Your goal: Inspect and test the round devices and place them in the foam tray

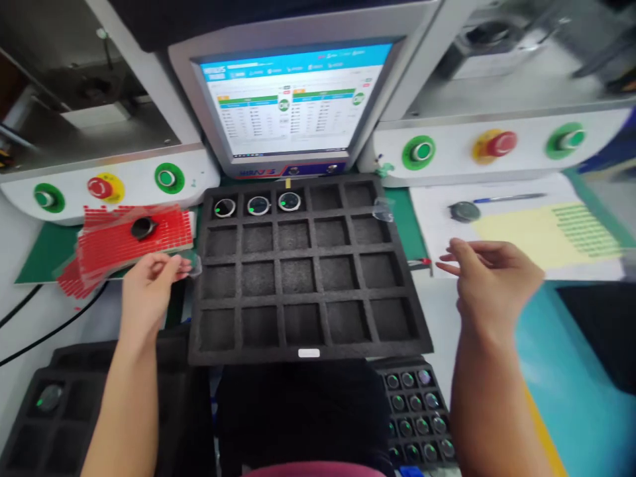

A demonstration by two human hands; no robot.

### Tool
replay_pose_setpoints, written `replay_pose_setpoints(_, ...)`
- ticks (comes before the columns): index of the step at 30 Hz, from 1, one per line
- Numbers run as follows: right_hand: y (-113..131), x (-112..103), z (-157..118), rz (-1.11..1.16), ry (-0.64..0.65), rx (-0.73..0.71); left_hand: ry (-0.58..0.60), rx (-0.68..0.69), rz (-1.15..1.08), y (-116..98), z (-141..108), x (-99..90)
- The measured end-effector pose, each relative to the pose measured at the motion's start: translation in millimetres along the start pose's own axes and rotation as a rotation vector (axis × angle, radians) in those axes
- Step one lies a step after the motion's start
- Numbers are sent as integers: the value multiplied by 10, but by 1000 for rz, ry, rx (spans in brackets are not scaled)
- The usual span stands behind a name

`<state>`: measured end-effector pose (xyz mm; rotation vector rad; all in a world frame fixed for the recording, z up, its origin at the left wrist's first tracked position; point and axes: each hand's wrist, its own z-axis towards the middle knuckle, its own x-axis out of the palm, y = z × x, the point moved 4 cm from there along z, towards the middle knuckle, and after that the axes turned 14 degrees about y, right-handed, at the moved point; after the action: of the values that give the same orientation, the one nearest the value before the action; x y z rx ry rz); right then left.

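Note:
My left hand (154, 281) is closed in a pinch at the left edge of a black foam tray (308, 298). At its fingertips is a small piece of clear film (195, 265). To the right of the tray, my right hand (489, 271) hovers with loosely bent fingers slightly apart and nothing visible between them. Just beyond it, a round watch case (464, 211) rests on white paper. Three round watch faces (259, 206) with green dots occupy the tray's back row. Another piece of clear film (383, 210) lies over the tray's right edge.
Red sheets (132, 242) with a dark watch case (144, 228) on them lie at left. Behind stands a screen (298, 99) between two machines with green buttons (421, 152) and red stop buttons (501, 143). A lower tray (420, 417) holds several watches. A pen (511, 197) lies at right.

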<state>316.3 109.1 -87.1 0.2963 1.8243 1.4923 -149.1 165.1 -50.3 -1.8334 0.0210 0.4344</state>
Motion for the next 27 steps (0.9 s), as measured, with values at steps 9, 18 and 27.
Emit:
replay_pose_setpoints(9,-156,139,184,-146,352,146,-18,-40,32,-171,-178,-85)
replay_pose_setpoints(18,101,194,329,-629,233,155,-5,-75,52,-222,-183,-68)
replay_pose_setpoints(27,827,374,-696,-26,724,-356,450,159,157,-511,-758,605)
